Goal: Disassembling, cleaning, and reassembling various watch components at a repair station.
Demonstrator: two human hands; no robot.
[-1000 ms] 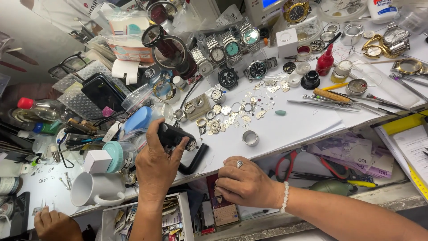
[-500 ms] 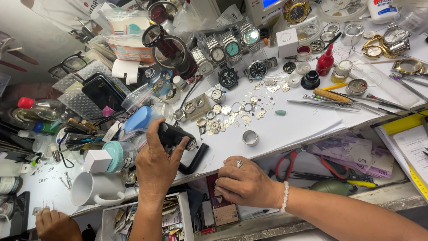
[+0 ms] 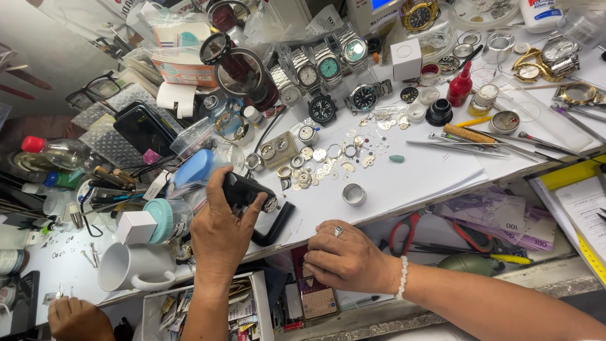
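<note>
At lower left, a white ceramic mug (image 3: 129,270) sits by the bench edge. Just right of it, the left hand (image 3: 219,237) wraps its fingers around a black L-shaped handheld tool (image 3: 255,205) at lower centre. Further right, the right hand (image 3: 349,257) (ring on one finger) rests curled, holding nothing, below a small silver metal ring (image 3: 353,194).

A black tool (image 3: 252,196) with a matching curved handle is seen on the white worktop (image 3: 429,177). Near it, a pale blue cap (image 3: 194,167), a red bottle (image 3: 460,85), red-handled scissors (image 3: 410,228) and a white bead bracelet (image 3: 402,278) are shown.
</note>
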